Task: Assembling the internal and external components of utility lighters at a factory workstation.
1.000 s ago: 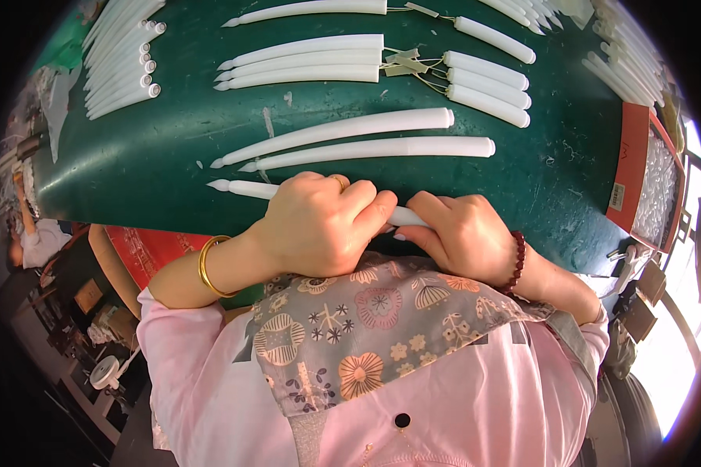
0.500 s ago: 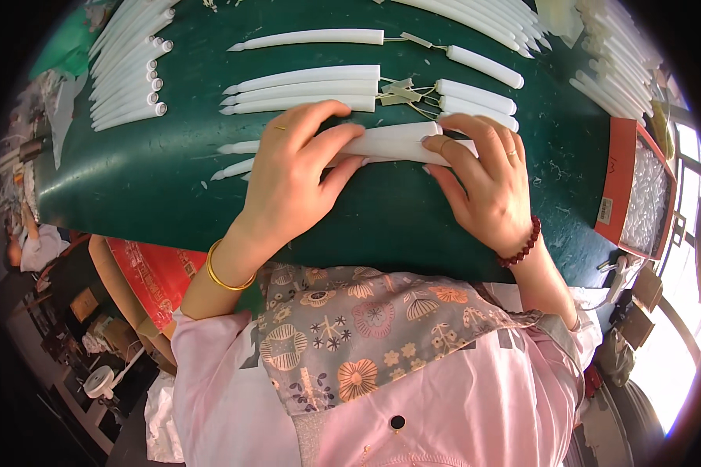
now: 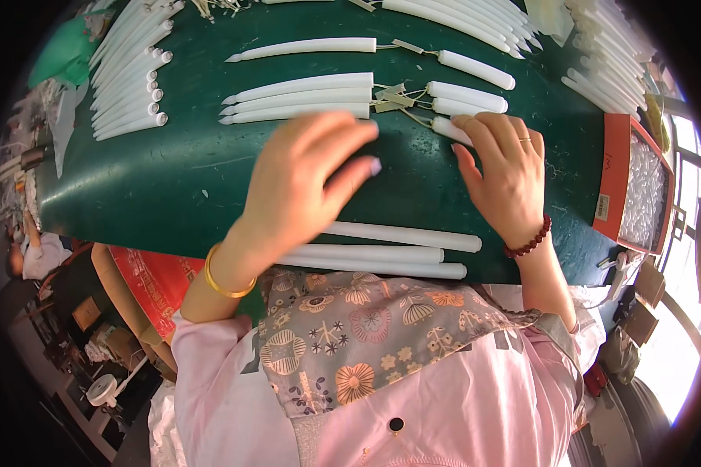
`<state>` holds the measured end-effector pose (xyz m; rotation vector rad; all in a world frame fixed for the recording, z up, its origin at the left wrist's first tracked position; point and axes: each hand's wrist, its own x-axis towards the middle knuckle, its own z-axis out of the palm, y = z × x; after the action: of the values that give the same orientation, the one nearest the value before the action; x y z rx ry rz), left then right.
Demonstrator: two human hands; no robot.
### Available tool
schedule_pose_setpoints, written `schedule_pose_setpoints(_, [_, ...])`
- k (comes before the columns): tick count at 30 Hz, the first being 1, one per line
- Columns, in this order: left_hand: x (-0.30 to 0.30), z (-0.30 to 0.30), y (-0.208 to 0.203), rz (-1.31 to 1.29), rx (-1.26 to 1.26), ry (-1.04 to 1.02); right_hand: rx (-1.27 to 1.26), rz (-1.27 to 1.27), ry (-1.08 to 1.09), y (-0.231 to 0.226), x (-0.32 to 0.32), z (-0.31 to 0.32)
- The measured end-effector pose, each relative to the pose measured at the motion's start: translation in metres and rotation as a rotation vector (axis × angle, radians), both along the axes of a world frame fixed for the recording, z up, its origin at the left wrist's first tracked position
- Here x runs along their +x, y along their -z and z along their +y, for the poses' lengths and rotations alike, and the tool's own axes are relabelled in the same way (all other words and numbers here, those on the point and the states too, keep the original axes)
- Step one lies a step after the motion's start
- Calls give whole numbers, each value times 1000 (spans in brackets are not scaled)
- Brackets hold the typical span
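Observation:
Above the green table my left hand (image 3: 300, 175) hangs with fingers stretched and thumb apart, slightly blurred, with nothing in it. My right hand (image 3: 508, 175) closes its fingertips on a short white tube (image 3: 449, 131), covering its right end. Left of it lie several white taper LED candle tops (image 3: 308, 97) with flame-shaped tips. Thin wires and small flat strips (image 3: 396, 95) join them to short white tubes (image 3: 467, 93). Three long white candles (image 3: 401, 235) lie near the front edge, their left ends hidden behind my left hand and forearm.
Stacked white candles (image 3: 132, 86) lie at the far left, with more candles (image 3: 475, 19) at the back. Bagged candles (image 3: 611, 62) are at the far right. An orange-red box (image 3: 617, 175) of clear pieces stands at the right edge. A red-printed carton (image 3: 152, 288) sits below the table at left.
The long white candles that both hands held now lie by the front edge, released. My left hand is empty; my right hand has moved onto a short wired tube.

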<state>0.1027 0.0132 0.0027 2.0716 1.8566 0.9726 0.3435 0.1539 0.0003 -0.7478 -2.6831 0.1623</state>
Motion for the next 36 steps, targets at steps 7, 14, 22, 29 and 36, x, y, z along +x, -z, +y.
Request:
schedule_pose_setpoints(7, [-12, 20, 10, 140, -111, -56, -358, -36, 25, -6, -14, -3])
schedule_pose_setpoints(14, [-16, 20, -4, -70, -54, -99, -245, -123, 48, -4, -21, -3])
schedule_pose_setpoints(22, [-1, 25, -15, -344, -22, 109, -54, 153, -59, -7, -38, 21])
schedule_pose_setpoints(29, [-3, 14, -5, -408, -51, -19, 13, 286, -264, -14, -32, 28])
schedule_pose_setpoints(36, [-6, 8, -7, -134, -157, -96, -184, 79, -188, -9, -32, -14])
